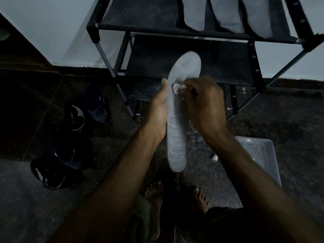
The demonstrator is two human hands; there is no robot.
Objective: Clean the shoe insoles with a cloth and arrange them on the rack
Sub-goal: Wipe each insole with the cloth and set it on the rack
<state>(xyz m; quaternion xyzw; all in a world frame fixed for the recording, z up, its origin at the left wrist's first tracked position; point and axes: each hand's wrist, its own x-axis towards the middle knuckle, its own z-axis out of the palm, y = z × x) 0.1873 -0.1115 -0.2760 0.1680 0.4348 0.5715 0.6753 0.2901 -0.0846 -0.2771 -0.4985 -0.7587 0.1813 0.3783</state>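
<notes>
A long pale grey insole (177,134) is held upright in front of me, toe end pointing toward the rack. My left hand (157,113) grips its left edge, thumb up along the side. My right hand (203,100) is closed on a small bunched white cloth (176,88) and presses it against the insole's middle. The black shoe rack (140,27) stands just beyond, against a pale wall. On its top shelf lie three grey insoles (226,14) side by side at the right.
Several dark sneakers (56,171) lie on the dark floor at the left. A clear plastic box (259,155) sits on the floor at the right, a small white object (214,157) beside it. My bare feet (154,192) are below. The rack's lower shelves (192,55) hold nothing.
</notes>
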